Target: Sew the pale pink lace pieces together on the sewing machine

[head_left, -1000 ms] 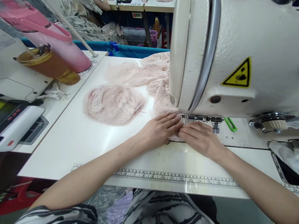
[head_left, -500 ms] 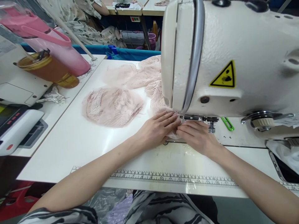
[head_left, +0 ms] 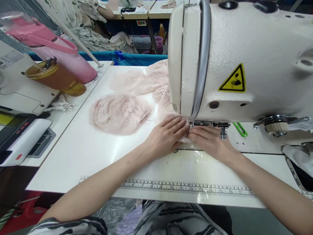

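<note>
A pale pink lace fabric [head_left: 164, 103] runs under the head of a white sewing machine [head_left: 232, 42]. My left hand [head_left: 165, 135] lies flat on its near part, fingers stretched toward the presser foot area. On the other side of the needle, my right hand [head_left: 211, 142] has its fingers close together on the fabric's edge, and their tips are partly hidden. Just above that hand is a metal guide rod [head_left: 207, 123] with a spring. To the left, a separate rounded piece of pink lace [head_left: 121, 114] rests on the table [head_left: 97, 156].
A printed ruler [head_left: 181, 187] runs along the front edge. Green thread snips [head_left: 241, 129] lie behind my right hand. A phone [head_left: 299, 173] is at the far right. At left stand a pink bottle [head_left: 63, 52] and a brown cup [head_left: 58, 78]. Another person's arm [head_left: 106, 11] shows behind.
The view has shifted slightly, so the table items appear a little further right. My right hand has moved slightly right, away from my left hand. Both stay at the fabric.
</note>
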`<state>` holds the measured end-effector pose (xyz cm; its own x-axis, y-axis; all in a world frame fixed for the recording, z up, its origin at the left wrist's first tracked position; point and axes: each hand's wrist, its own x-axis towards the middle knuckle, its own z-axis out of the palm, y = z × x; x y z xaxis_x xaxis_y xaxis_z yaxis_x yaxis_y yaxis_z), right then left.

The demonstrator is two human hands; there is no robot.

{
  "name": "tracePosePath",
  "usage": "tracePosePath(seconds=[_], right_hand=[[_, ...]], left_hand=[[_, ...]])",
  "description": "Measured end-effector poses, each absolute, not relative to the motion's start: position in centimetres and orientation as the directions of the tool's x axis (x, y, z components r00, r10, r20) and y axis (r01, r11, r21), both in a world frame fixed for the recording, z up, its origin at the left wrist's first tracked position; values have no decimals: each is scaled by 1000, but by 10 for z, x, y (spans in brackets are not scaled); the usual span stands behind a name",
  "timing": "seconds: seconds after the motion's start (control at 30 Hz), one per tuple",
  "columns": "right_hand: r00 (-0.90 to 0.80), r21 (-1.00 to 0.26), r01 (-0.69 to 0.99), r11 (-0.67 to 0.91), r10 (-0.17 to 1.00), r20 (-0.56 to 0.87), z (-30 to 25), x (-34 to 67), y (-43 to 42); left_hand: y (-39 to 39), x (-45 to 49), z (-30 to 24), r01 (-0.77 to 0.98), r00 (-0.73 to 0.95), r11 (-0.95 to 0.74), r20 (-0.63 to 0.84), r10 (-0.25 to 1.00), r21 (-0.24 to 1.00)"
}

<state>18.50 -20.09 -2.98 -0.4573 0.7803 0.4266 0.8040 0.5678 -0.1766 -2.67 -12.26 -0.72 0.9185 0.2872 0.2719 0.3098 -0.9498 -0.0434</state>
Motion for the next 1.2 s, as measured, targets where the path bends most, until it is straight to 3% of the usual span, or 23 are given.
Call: tracePosePath(seconds=[0.3,0.57,0.87,0.93,1.1,1.2], right_hand=[[-359,-142,868,475,800,482,-17,185,-208],[-196,-291,875,386,833,517,-13,184,-207],[-223,-257,880,401,824,521,-14,187,-202],[-247,-201,896,396,821,515,-13,187,-202],[-425,158,899,408,731,534,-10,185,-206],[-463,205,882,424,701,543,-11,185,-206]], left_hand=[[-125,-26,-9,323,916,-942,280,287,-92],[-128,-25,-6,314,923,-942,271,274,-117],[-126,-22,-12,357,893,-925,338,297,-131],[-126,-23,-13,365,887,-921,352,300,-135],[-126,-27,-13,253,909,-952,379,173,-173],[-123,-30,-12,192,916,-970,382,123,-148]])
